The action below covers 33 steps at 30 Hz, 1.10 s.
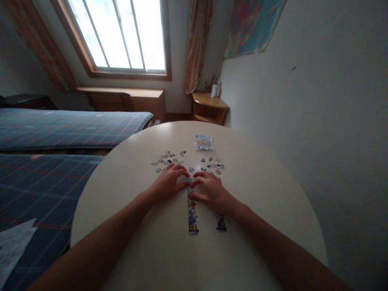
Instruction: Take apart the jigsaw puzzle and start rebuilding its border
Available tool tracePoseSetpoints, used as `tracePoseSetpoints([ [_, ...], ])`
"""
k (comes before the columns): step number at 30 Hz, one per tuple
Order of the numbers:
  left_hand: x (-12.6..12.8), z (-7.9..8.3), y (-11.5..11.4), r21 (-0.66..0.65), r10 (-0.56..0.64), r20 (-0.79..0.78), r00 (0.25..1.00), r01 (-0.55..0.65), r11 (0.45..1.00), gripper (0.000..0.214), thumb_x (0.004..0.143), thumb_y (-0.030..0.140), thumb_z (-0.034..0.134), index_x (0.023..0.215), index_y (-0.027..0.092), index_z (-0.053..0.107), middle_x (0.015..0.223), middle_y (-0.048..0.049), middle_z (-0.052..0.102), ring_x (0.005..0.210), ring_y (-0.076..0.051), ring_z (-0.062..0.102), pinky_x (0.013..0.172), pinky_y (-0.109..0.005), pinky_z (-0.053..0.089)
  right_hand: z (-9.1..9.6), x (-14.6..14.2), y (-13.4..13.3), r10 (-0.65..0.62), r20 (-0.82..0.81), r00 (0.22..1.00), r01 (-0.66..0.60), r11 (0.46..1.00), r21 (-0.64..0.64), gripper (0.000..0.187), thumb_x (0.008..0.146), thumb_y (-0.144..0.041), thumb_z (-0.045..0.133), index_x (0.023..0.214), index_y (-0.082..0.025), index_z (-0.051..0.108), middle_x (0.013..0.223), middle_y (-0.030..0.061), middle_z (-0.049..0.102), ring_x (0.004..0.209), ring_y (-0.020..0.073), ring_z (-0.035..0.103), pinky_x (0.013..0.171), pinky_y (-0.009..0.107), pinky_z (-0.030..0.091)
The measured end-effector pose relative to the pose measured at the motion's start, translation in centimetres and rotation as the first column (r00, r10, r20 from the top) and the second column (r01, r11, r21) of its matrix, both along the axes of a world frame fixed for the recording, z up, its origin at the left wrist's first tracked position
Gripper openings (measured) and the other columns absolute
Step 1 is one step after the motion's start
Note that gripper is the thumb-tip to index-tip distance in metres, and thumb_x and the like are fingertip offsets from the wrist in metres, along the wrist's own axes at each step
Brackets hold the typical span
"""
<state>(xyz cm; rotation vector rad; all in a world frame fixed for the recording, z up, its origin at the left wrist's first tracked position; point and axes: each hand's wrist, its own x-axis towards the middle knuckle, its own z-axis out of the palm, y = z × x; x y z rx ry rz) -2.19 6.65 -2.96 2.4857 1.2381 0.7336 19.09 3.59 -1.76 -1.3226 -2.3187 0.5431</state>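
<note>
A narrow strip of joined jigsaw pieces (192, 218) lies lengthwise on the table in front of me. At its far end, my left hand (170, 180) has thumb and forefinger curled around a light blue jigsaw piece (190, 179). From the other side, my right hand (210, 186) grips the upper part of the strip, its thumb resting lower down and its fingers by the blue piece. These fingers partly cover the strip. A shorter joined section (221, 223) sits under my right forearm, partly hidden.
Loose jigsaw pieces (165, 157) are scattered beyond my left hand, with more loose pieces (216, 165) beyond my right. Farther back lies a small picture packet (203, 142). The round white table (121, 194) stands between a plaid-covered bed (45, 182) and the right wall.
</note>
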Motion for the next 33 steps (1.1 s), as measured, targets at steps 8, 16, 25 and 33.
tracePoseSetpoints([
  [8, 0.05, 0.08, 0.0, 0.012, -0.002, -0.003, 1.0, 0.002, 1.0, 0.02, 0.088, 0.037, 0.065, 0.103, 0.025, 0.07, 0.115, -0.0044, 0.066, 0.112, -0.024, 0.055, 0.106, -0.043, 0.038, 0.07, 0.01, -0.06, -0.006, 0.033, 0.999, 0.005, 1.0, 0.024, 0.025, 0.077, -0.039, 0.078, 0.097, -0.026, 0.072, 0.13, 0.0069, 0.06, 0.124, 0.0296, 0.049, 0.105, 0.053, 0.031],
  [16, -0.02, -0.11, 0.0, 0.008, 0.003, -0.006, 1.0, -0.003, 1.0, 0.02, 0.087, 0.037, 0.066, 0.104, 0.025, 0.07, 0.115, -0.0043, 0.065, 0.113, -0.025, 0.054, 0.106, -0.043, 0.038, 0.23, 0.02, 0.02, 0.012, 0.02, 1.0, -0.012, 1.0, 0.001, 0.025, 0.077, -0.038, 0.078, 0.098, -0.025, 0.071, 0.131, 0.0074, 0.059, 0.125, 0.0297, 0.049, 0.105, 0.053, 0.031],
  [25, -0.03, -0.1, -0.05, 0.021, -0.006, 0.002, 1.0, 0.006, 1.0, 0.02, 0.088, 0.038, 0.066, 0.103, 0.025, 0.069, 0.115, -0.0045, 0.065, 0.112, -0.024, 0.055, 0.105, -0.043, 0.039, 0.08, 0.03, 0.05, 0.012, 0.018, 1.0, -0.013, 0.999, 0.029, 0.025, 0.079, -0.037, 0.076, 0.099, -0.024, 0.069, 0.128, 0.0076, 0.06, 0.124, 0.0286, 0.049, 0.104, 0.051, 0.032],
  [33, -0.18, -0.27, -0.01, 0.022, -0.009, 0.001, 1.0, 0.009, 1.0, 0.021, 0.088, 0.036, 0.065, 0.105, 0.025, 0.07, 0.116, -0.0045, 0.064, 0.113, -0.025, 0.054, 0.104, -0.042, 0.041, 0.38, 0.24, 0.0, -0.001, 0.029, 1.0, -0.001, 0.999, 0.041, 0.028, 0.079, -0.039, 0.076, 0.098, -0.022, 0.063, 0.124, 0.0078, 0.062, 0.12, 0.0277, 0.052, 0.102, 0.048, 0.033],
])
